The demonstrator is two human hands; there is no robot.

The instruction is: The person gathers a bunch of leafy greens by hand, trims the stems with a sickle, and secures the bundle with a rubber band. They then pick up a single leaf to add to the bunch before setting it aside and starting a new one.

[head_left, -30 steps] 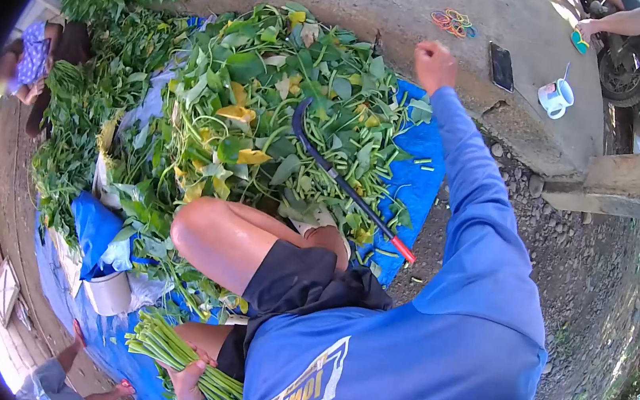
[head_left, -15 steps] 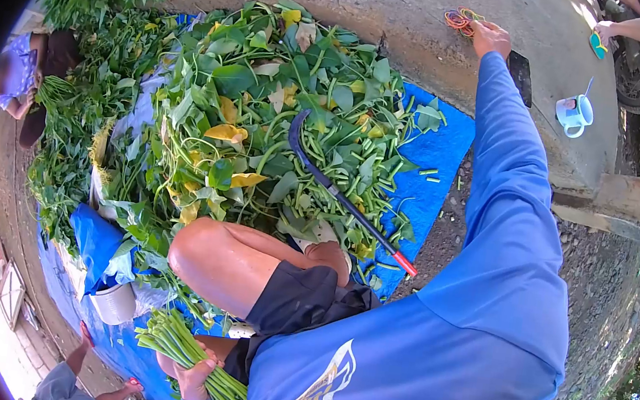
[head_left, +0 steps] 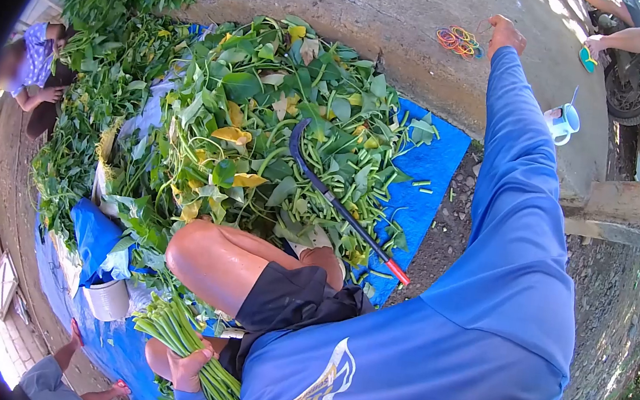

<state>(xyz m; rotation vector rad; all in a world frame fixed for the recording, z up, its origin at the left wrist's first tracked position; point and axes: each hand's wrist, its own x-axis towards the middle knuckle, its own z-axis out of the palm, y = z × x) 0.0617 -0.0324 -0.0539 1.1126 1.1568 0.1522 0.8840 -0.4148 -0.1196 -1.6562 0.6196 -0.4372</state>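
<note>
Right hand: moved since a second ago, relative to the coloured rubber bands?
Yes. The right hand went from short of the coloured rubber bands to just beyond them.

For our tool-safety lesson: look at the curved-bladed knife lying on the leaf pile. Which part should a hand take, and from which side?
Grip the knife by its straight dark handle, just above the red end cap. Come from the lower right, the wearer's side: that end sticks out at the edge of the leaf pile, over the blue sheet, while the hooked blade lies farthest away.
</note>
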